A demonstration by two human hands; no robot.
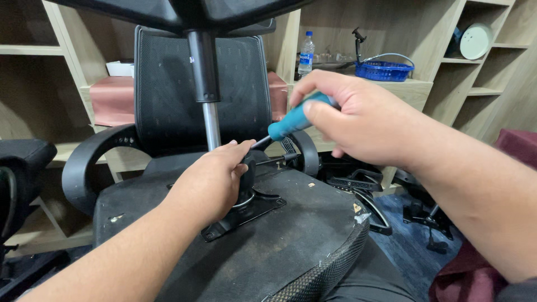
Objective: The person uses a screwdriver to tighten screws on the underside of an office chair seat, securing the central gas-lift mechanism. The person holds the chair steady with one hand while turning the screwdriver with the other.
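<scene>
An upside-down black office chair seat (291, 235) lies in front of me, its black metal mechanism plate (246, 212) bolted to the underside. A chrome gas cylinder (211, 126) rises from the plate to the chair base above. My left hand (210, 182) rests on the mechanism, fingers curled around the part at the cylinder's foot. In my right hand (358, 120) is a teal-handled screwdriver (291, 123), and its dark shaft angles down-left to the mechanism just by my left fingers. The tip is hidden.
The chair's mesh backrest (168, 84) and curved black armrests (84, 162) stand behind the seat. Wooden shelves hold a water bottle (306, 54), a blue basket (385, 70) and a round white object (475, 41). Another black chair (22, 173) sits left; chair parts (358, 184) lie on the floor right.
</scene>
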